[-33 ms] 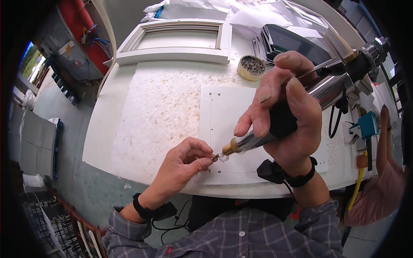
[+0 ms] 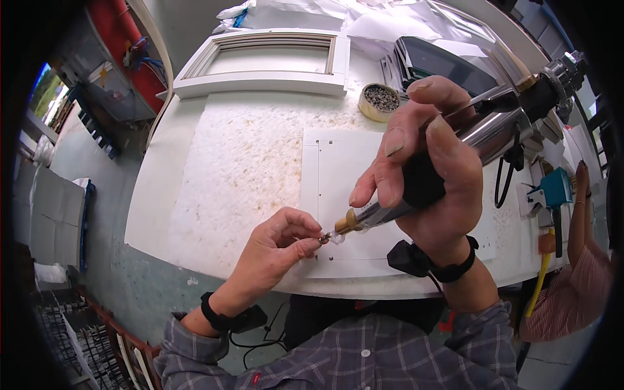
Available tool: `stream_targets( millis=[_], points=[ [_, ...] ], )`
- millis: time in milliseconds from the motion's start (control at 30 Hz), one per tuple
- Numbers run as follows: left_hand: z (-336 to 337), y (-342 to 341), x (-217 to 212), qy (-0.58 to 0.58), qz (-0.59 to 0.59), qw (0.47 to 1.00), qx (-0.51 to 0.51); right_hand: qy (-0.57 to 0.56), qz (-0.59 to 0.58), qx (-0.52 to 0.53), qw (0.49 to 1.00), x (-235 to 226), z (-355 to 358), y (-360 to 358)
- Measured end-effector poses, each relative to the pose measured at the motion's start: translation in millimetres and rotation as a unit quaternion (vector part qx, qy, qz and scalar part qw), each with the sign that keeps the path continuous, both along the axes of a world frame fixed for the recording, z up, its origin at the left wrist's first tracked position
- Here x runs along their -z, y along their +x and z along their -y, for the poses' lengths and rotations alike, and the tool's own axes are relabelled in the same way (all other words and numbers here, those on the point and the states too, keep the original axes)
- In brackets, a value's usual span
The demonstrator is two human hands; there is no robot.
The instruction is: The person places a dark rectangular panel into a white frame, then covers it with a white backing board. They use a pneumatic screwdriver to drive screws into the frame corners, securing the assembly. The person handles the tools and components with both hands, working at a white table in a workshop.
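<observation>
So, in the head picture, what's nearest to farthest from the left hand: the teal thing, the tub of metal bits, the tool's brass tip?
From the left hand:
1. Brass tip, just to its right.
2. Tub of metal bits, farther up, rightward.
3. Teal thing, far right.

A white worktable point(image 2: 155, 195) carries everything here. A soft-looking white sheet point(image 2: 234, 156), flecked with tan, covers much of its left part. To the right lies a flat white panel point(image 2: 341, 175) with small dark dots along its left side. Beyond the panel stands a round tub point(image 2: 369, 113) full of small metal pieces point(image 2: 382, 97). A white rectangular frame point(image 2: 260, 82) rests toward the far edge, left of dark flat pieces point(image 2: 448, 68).
</observation>
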State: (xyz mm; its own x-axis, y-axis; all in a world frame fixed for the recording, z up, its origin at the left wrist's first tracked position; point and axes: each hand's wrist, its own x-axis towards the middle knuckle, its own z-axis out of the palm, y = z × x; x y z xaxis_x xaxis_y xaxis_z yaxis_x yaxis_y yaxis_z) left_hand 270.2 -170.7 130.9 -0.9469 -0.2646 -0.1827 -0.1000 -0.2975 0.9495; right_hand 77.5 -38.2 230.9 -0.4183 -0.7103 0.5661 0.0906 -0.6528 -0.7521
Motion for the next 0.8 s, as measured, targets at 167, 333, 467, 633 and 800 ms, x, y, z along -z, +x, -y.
stream_targets(
  millis=[167, 333, 467, 633, 800],
  points=[
    [-8, 3, 4, -0.05, -0.005, 0.998, -0.031, 0.07, -0.026, 0.019, 0.997, -9, 2, 11],
    [-19, 8, 4, -0.213, 0.027, 0.975, -0.055, 0.129, -0.013, 0.038, 0.991, -10, 7, 28],
    [-24, 9, 11, -0.305, -0.037, 0.95, -0.063, 0.139, -0.037, 0.038, 0.989, -9, 11, 36],
    [-19, 9, 6, -0.36, -0.042, 0.931, -0.04, 0.167, -0.069, 0.032, 0.983, -8, 14, 38],
    [-14, 9, 11, -0.371, -0.068, 0.926, -0.025, 0.158, -0.088, 0.027, 0.983, -5, 16, 39]
  ],
)
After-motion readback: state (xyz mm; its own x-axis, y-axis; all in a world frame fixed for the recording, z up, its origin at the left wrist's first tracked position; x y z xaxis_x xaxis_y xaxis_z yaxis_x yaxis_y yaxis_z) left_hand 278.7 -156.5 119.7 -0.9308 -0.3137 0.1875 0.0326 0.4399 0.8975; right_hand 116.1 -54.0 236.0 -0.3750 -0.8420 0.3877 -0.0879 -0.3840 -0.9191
